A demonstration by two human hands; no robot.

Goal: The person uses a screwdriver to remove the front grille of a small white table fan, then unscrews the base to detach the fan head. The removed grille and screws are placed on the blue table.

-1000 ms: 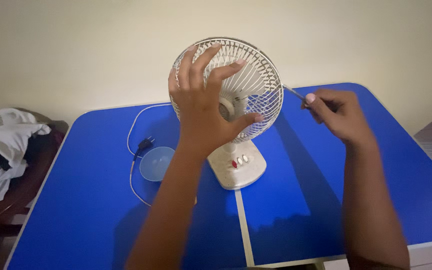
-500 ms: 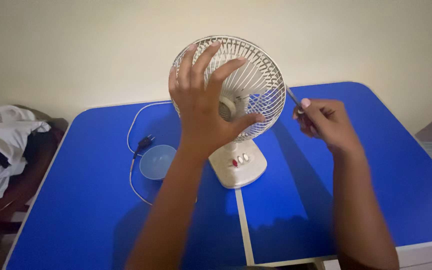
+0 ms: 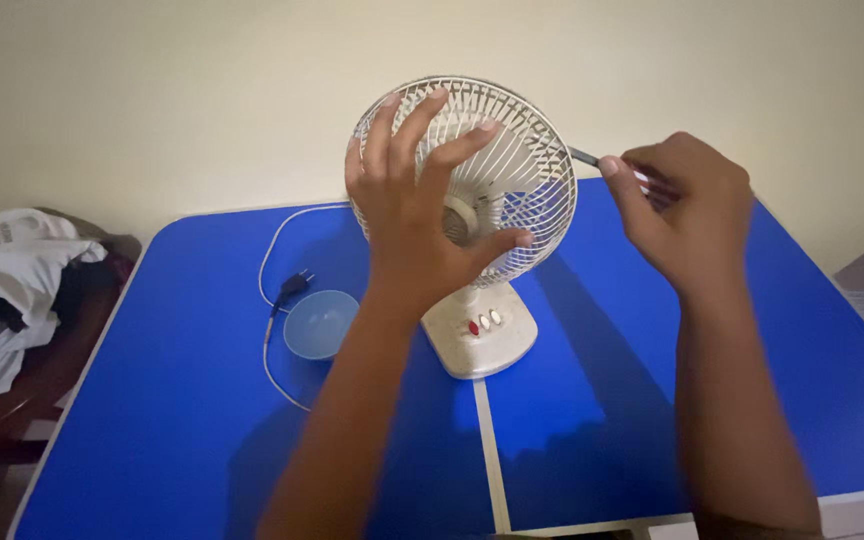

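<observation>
So the small white desk fan (image 3: 472,200) sits pretty much dead centre on the blue folding table (image 3: 152,440), its base right next to the pale seam that runs toward 6 o'clock. The person's left hand (image 3: 417,215) is spread flat over the front grille, fingers fanned out and thumb hooked toward 3 o'clock, pressing on the wire cage rather than closing round anything. The right hand (image 3: 677,210) is at the fan's 3 o'clock, fingers pinched tight around a thin dark tool (image 3: 584,156). Looks like a screwdriver, but it's too slim and blurry to be sure. Its tip sits right at the grille's rim, around 2 o'clock.

Room-wise: at the fan's 9 o'clock there's a little blue bowl (image 3: 319,322) just beside the base, with the white power cord (image 3: 270,260) looping round it and the dark plug (image 3: 292,287) lying near the bowl's far edge. The far table edge runs close to the cream wall (image 3: 152,100). The right half of the tabletop, out to the 3 o'clock edge, is open blue surface. Off the 9 o'clock edge, a heap of white clothing (image 3: 7,290) lies on something dark.
</observation>
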